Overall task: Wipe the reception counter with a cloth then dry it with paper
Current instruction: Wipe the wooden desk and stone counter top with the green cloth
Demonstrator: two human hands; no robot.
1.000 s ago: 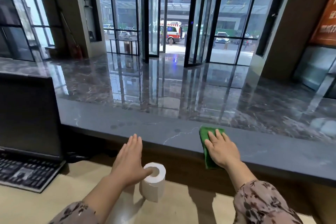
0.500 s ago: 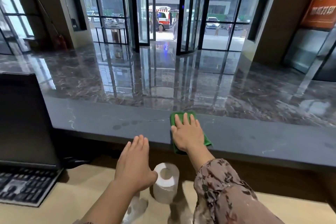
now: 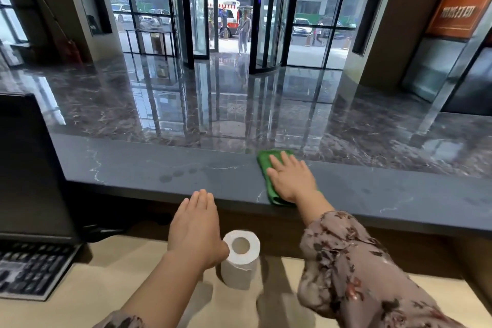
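R hand (image 3: 291,180) lies flat, fingers straight, pressing the green cloth (image 3: 265,165) onto the counter (image 3: 159,165) right of centre. Nothing is gripped, and palm pressure prob. spreads the wipe. L hand (image 3: 195,229) hovers open and empty just beside the paper roll (image 3: 241,261) on the near desk (image 3: 80,301), likely ready for drying.

Green cloth (image 3: 264,165), beyond toilet roll (image 3: 239,261), mostly hidden under right hand (image 3: 291,180); keyboard (image 3: 32,269) left of roll, cropped by frame.

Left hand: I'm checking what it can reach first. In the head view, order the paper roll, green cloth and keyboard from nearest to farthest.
1. paper roll, right beside the left hand.
2. green cloth, up-right on the counter.
3. keyboard, far left on the desk.
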